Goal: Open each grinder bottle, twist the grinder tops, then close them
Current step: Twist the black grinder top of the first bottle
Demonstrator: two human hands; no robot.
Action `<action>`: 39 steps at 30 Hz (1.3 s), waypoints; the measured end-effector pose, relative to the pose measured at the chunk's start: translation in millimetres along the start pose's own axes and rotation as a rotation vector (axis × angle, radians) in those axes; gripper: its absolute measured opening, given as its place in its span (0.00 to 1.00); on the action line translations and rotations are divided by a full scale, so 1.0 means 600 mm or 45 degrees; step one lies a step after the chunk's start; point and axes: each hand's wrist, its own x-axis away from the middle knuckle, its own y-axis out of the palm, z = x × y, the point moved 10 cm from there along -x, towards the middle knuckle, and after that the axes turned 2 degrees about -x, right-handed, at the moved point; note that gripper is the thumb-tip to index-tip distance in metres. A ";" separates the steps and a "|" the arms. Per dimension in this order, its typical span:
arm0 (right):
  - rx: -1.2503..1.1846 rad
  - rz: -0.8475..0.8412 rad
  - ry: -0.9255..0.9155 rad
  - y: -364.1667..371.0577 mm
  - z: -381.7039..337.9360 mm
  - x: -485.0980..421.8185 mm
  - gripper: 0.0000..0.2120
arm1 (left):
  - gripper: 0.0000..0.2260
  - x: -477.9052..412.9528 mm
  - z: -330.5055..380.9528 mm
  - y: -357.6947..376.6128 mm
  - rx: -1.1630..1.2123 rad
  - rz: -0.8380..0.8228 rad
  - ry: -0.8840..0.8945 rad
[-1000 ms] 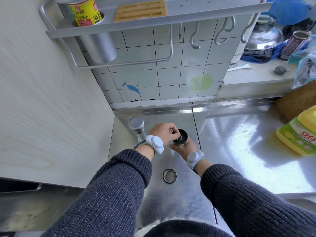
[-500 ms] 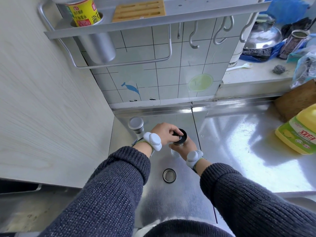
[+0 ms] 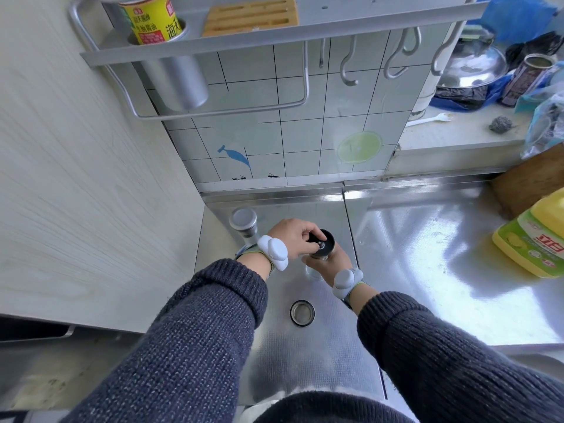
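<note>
An uncapped grinder bottle stands on the steel counter, its black grinder top (image 3: 324,247) facing up. My left hand (image 3: 294,238) grips that black top from the left with its fingers. My right hand (image 3: 331,264) wraps the glass body below, which is mostly hidden. The bottle's round steel cap (image 3: 302,312) lies open side up on the counter, nearer to me. A second grinder bottle (image 3: 244,222) with its silver cap on stands to the left, close to the wooden panel.
A wooden side panel (image 3: 91,193) walls in the left. The tiled backsplash (image 3: 293,141) rises behind, with a metal rack and hooks (image 3: 348,62) overhead. A yellow detergent bottle (image 3: 532,236) lies at the right, next to a wooden board (image 3: 531,178). The steel counter (image 3: 427,254) stretches right.
My left fingers have shifted around the black grinder top, a small turning motion. My right hand and the bottle stay in place; the view has shifted slightly.
</note>
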 end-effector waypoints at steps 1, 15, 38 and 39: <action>-0.002 -0.002 -0.008 0.000 0.000 -0.001 0.17 | 0.08 0.001 0.000 -0.002 -0.008 0.007 -0.006; -0.037 0.037 0.111 0.000 0.035 -0.010 0.23 | 0.02 0.005 -0.023 -0.007 0.045 0.104 -0.034; -0.059 0.035 0.117 0.003 0.039 -0.014 0.21 | 0.11 0.008 -0.029 -0.003 0.018 0.223 -0.237; -0.035 0.035 0.123 0.002 0.037 -0.014 0.21 | 0.11 0.008 -0.028 -0.004 0.008 0.216 -0.233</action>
